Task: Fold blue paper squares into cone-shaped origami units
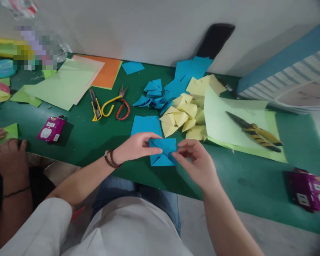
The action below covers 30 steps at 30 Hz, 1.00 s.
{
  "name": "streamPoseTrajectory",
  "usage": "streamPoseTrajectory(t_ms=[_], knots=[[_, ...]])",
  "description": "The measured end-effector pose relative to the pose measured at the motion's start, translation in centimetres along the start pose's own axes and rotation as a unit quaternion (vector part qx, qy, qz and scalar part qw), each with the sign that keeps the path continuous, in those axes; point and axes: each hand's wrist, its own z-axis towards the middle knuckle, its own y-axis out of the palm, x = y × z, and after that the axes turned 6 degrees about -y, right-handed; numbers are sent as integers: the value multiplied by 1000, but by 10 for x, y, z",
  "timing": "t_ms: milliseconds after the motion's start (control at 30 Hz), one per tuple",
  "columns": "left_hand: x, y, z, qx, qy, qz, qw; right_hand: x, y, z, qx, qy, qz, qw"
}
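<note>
A folded square of blue paper [163, 161] with diagonal creases is held up over the near edge of the green table [138, 174]. My left hand [138, 145] pinches its left side, the thumb lying across the front. At its right edge, the thumb of my right hand [193, 156] touches the paper; its other fingers curl, and whether they grip the sheet behind is hidden. A flat blue sheet [145, 125] lies just beyond my left hand. Past the folded square sit several folded yellow paper pieces [181, 112] and folded blue pieces [153, 94].
A utility knife [95, 106] and red-and-yellow scissors-like snips [118, 105] lie left. Pliers [256, 131] rest on green sheets [218, 117] at right. Purple packets [52, 128] flank me; another person's hand [9, 156] is at far left. A blue-and-white box [288, 71] stands back right.
</note>
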Motion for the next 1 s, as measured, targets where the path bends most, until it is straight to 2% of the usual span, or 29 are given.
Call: streamPoseTrajectory(t_ms=[67, 133, 200, 267, 333, 467, 600, 700, 800, 900, 1000], knots=[[15, -7, 18, -32, 0, -2, 999, -9, -8, 17, -28, -74, -54, 995], [21, -12, 32, -40, -7, -29, 999, -16, -16, 35, -65, -139, -106, 982], [20, -16, 43, -22, -20, -67, 997, -18, -20, 52, -87, -188, -138, 968], [14, -18, 49, 38, -22, -100, 994, -13, -19, 63, -75, -212, -139, 964], [7, -18, 50, 114, -42, -132, 984, -3, -13, 68, -36, -205, -116, 971], [-1, -10, 48, 100, -59, -281, 953, 19, 2, 65, 19, -166, -74, 983], [-5, 4, 46, 84, -28, -339, 937, 24, 9, 60, 48, -126, 6, 991], [-6, 11, 43, 41, -38, -333, 941, 22, 8, 60, 68, -110, 34, 991], [-5, 15, 39, -1, -63, -281, 958, 19, 4, 58, 87, -109, 20, 990], [-3, 18, 36, -5, -90, -252, 964, 17, 1, 53, 85, -111, -36, 990], [-3, 22, 35, 19, -114, -239, 964, 14, 2, 49, 78, -141, -102, 982]])
